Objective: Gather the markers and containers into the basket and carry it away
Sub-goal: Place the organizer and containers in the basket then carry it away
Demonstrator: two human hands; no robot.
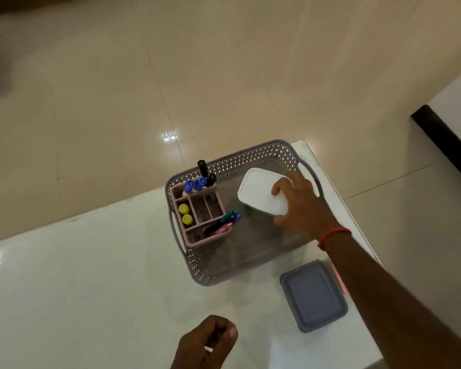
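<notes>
- The white-lidded container (261, 193) sits inside the basket's (250, 155) far right part, under the right hand (301, 206); the grip closes on its near right edge, fingers on the lid and thumb at its side.
- The right arm reaches forward over the bench (91, 275).
- The left hand (205, 342) hovers low, fingers loosely curled, holding nothing.
- There are two containers; the grey-lidded container (313, 295) lies on the bench just beside the basket.
- One organiser (208, 242) stands in the basket with two blue-capped markers (189, 185), two black markers (202, 166), two yellow caps (183, 209) and a bundle of pens (228, 221) I cannot count.
</notes>
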